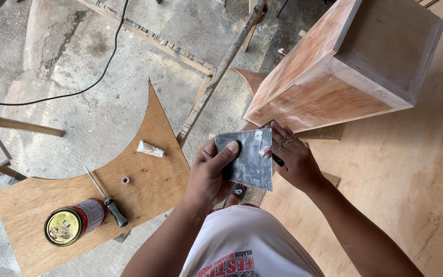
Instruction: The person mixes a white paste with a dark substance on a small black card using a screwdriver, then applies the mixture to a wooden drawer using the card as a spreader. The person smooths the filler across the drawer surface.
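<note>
Both hands hold a gray metal sheet (249, 159) just below the wooden box (344, 66): the left hand (208, 174) and right hand (293, 159) grip its sides.

Two bare forearms, no sleeves in view, no watch or rings seen. Left hand (210, 177) & right hand (294, 160) ungloved; short nails, thumbnail showing on left. White T-shirt (247, 241) w/ printed graphic at lower chest: block lettering in red w/ dark outline, smaller dark text arched above it. Dusty smudges on right fingers. Sandalled foot (238, 192) just visible below hands, dark strap.
</note>
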